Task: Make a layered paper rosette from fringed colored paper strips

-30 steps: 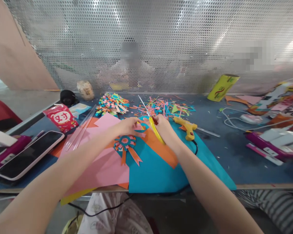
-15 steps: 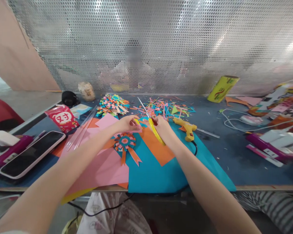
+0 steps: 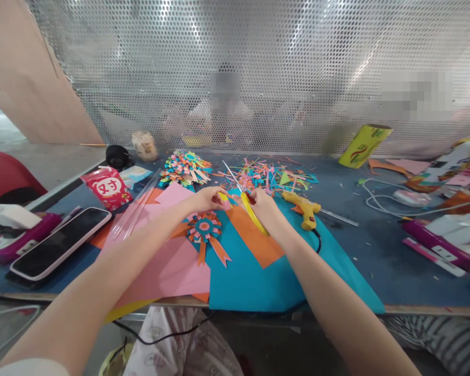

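My right hand (image 3: 261,204) is closed around the yellow handles of a pair of scissors (image 3: 253,211), whose blades point up and to the left. My left hand (image 3: 210,200) pinches a small piece of yellow paper (image 3: 223,197) between thumb and fingers, just left of the scissors. Below my left hand lies a paper rosette (image 3: 204,226) in blue, orange and pink with two notched tails. An orange paper sheet (image 3: 264,248) lies under my right hand, on top of a large blue sheet (image 3: 254,290). Pink sheets (image 3: 168,271) spread out beneath my left forearm.
A yellow glue gun (image 3: 306,210) lies right of my right hand. Behind are a pile of rosettes (image 3: 186,168) and paper scraps (image 3: 258,175). A phone (image 3: 60,243), red packet (image 3: 107,187) and clear glue sticks (image 3: 135,206) sit left; a purple power strip (image 3: 441,243) sits right.
The whole view has shifted slightly, so things appear a little further right. Both hands keep their holds on the yellow paper and the scissors, with hardly any movement.
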Demonstrator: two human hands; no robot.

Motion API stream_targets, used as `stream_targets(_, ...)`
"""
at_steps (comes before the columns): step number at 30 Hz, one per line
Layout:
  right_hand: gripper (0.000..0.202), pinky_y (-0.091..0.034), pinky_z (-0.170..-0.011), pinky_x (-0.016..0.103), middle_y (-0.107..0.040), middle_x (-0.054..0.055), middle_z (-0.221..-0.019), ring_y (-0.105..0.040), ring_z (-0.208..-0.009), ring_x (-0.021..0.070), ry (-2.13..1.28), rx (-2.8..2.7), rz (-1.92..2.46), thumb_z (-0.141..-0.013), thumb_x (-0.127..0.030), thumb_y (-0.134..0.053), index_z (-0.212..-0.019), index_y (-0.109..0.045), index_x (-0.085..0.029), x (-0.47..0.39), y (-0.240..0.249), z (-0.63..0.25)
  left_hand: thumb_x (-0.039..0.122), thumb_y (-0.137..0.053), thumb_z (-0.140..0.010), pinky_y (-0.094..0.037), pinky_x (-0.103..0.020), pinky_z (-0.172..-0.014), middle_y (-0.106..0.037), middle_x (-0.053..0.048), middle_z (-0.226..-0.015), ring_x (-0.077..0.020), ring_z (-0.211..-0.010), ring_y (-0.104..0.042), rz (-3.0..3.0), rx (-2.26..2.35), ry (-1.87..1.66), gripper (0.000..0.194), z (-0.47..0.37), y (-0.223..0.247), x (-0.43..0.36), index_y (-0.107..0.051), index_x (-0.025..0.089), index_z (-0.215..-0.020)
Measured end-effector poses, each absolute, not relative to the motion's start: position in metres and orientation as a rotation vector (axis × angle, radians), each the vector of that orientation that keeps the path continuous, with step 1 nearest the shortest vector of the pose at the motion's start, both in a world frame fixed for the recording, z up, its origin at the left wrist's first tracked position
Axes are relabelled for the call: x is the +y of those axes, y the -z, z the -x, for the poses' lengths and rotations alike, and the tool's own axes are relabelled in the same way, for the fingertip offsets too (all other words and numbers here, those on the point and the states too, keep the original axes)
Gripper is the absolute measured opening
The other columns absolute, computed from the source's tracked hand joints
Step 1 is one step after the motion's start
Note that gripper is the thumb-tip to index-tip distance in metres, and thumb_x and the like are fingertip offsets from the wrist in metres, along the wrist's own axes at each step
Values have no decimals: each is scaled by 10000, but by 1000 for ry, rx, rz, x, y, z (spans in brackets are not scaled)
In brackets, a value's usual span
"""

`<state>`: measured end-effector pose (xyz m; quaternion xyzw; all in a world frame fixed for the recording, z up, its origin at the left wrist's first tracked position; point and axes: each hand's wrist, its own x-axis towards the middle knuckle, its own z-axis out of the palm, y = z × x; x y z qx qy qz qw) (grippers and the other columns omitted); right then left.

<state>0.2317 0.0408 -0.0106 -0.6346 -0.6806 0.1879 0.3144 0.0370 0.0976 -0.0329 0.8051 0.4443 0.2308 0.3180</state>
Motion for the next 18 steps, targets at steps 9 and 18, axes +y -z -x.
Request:
stream_targets(9, 375, -305, -488, 249, -558, -2, -638, -494, -532, 148, -490, -1799, 1677, -735, -559, -582, -719, -378, -245, 42, 12, -232, 309, -724, -648, -431, -340, -891, -700, -86, -1057, -243, -990, -616, -2251, 1228, -725, 563, -40, 30, 92, -576, 177, -1175)
stream_targets(18, 375, -311, -496, 246, -593, 25, -677, -534, -582, 162, -454, -1826, 1708, -737, -565, -589, -735, -410, -235, 45, 14, -232, 178, -692, -632, -487, -295, -767, -722, -37, -844, -192, -821, -657, -2139, 1169, -805, 448, -43, 31, 100, -597, 168, -1069)
